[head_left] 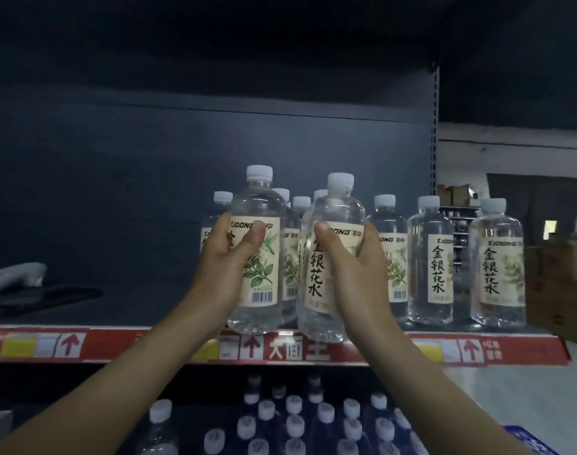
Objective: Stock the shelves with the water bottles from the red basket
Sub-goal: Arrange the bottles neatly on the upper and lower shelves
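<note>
Your left hand (228,257) gripping one water bottle (255,254), right hand (352,267) gripping 2nd bottle (326,257), both upright at shelf (116,343) front edge, more bottles (430,261) behind.

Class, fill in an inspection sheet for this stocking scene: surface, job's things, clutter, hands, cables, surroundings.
Surface: dark shelf with a red price strip along its front.
Job's things: left bottle and right bottle, upright at the shelf's front edge; stocked bottles stand behind and to the right; red basket not in view.
Clutter: grey object on the shelf's left; cardboard box at the right.
Hands: left hand grips the left bottle; right hand grips the right bottle.
Cables: nothing seen.
Surroundings: capped bottles on the level below; a room beyond at the right.
</note>
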A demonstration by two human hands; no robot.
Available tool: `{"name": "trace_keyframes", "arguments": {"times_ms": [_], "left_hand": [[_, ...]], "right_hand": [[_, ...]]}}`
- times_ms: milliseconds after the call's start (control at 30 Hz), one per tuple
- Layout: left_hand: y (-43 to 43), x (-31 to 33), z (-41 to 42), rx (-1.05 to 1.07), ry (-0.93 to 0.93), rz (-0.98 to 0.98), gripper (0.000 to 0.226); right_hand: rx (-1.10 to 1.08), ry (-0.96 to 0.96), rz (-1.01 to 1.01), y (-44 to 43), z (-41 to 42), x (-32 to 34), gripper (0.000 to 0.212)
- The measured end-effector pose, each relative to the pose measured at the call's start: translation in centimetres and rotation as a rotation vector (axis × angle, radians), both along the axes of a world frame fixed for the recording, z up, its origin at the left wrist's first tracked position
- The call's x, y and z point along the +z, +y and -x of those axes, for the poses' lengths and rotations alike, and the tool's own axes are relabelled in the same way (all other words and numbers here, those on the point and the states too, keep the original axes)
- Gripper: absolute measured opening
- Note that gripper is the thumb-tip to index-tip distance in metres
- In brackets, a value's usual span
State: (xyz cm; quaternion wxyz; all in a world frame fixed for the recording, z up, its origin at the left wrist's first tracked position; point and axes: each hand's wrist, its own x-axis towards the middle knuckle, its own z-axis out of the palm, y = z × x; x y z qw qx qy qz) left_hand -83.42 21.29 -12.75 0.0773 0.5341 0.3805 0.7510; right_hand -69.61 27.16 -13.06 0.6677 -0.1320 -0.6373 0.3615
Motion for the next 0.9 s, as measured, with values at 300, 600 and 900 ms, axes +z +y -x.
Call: {"name": "trace_keyframes", "arguments": {"times_ms": [300, 600, 900], "left_hand": [[2.3, -0.3, 1.3, 0.05, -0.016, -0.062, 0.039], [3.4, -1.6, 1.2, 0.113, 0.063, -0.052, 0.044], [1.0, -4.8, 1.4, 0.454, 0.392, 0.338, 0.083]], "right_hand": [[-0.146, -0.066, -0.051, 2.7, 1.1, -0.3, 0.079], [-0.347, -0.148, -0.132, 3.5, 3.2, -1.1, 0.074], [-0.527, -0.664, -0.167, 2.7, 0.8, -3.1, 0.098]]}}
